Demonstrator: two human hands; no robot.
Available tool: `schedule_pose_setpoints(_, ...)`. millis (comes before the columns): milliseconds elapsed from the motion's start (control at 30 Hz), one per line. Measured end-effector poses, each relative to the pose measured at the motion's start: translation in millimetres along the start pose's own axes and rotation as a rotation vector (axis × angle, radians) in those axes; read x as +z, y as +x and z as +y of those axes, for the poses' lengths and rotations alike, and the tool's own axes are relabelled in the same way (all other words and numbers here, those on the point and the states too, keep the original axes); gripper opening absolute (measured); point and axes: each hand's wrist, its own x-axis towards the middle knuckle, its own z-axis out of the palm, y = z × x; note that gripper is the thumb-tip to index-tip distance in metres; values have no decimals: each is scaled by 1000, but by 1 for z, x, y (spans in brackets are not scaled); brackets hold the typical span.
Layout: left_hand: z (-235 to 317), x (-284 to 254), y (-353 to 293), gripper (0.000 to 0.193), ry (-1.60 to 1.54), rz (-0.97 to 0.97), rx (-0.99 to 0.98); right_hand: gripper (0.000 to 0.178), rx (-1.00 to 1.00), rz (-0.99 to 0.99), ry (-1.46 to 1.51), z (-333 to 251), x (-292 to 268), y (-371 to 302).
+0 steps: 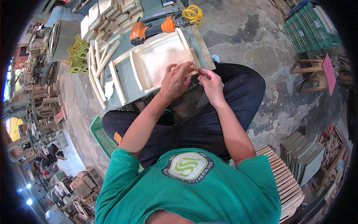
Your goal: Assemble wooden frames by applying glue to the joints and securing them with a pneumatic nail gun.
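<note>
A: Where is the shallow, pale wooden frame with a flat inner panel [160,58] placed?

B: It is laid on a grey-green board [128,76], mostly ahead and to the left of the left hand [176,80]. Its near right corner is met by the fingers of both hands.

A: How is it gripped?

B: The left fingers are bent over the corner, but how firmly cannot be told. The thumb and forefinger of the right hand [210,86] are brought close together there; whether anything is pinched between them cannot be told.

A: What could go wrong?

B: If the corner is pressed unevenly, a joint could be skewed.

A: And farther out?

B: Beyond the left hand, an orange and black pneumatic tool [153,30] is rested by the far rail. If its coiled yellow hose [192,15] is tugged, the frame could be knocked. Well left of that hand, loose pale wooden strips [104,58] could be scattered if the frame is slid leftward.
</note>
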Motion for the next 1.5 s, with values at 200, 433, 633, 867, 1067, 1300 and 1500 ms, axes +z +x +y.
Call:
schedule_pose_setpoints(200,3,-3,3,80,-28,-20,-60,34,-19,-37,26,-4,-1,-2)
schedule_pose_setpoints(433,5,3,5,75,-10,28,-59,36,-1,-86,28,-5,-11,4)
schedule_pose_setpoints(633,7,1,6,72,-3,62,-90,25,-99,122,213,-26,-18,32)
schedule_pose_setpoints(867,8,0,2,66,17,34,-96,23,-652,-125,-325,-126,65,136)
schedule_pose_setpoints(1067,12,0,7,64,42,14,-84,73,-773,-425,-1412,-120,149,213)
schedule_pose_setpoints(1300,11,0,8,63,63,56,-109,52,-656,-700,-1601,-170,159,211)
schedule_pose_setpoints(1500,19,-3,7,65,71,31,-126,59,-841,-479,-1604,-222,70,158)
